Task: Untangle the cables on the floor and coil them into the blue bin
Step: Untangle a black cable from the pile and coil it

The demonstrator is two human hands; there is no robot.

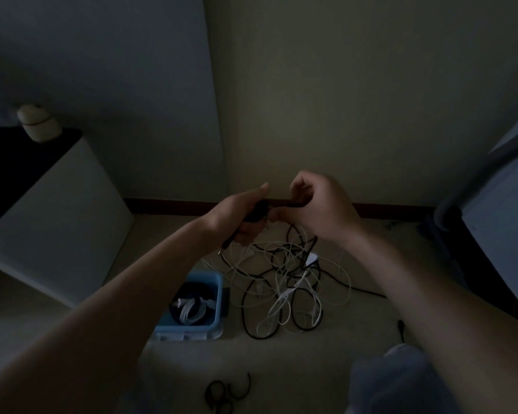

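Black thin cable [259, 211] is held up by both hands, the left hand [240, 219] with fingers curled round it, the right hand [320, 207] pinching it, above the black-and-white cable tangle [281, 282] on the floor [281, 357]. The blue plastic bin [205, 275] stands just left of the tangle.

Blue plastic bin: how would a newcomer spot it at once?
Start at the white cabinet on the left; the blue rectangular plastic bin sits on the floor right of its base. Unlike the loose tangle of black and white cables beside it, it holds a coiled white cable.
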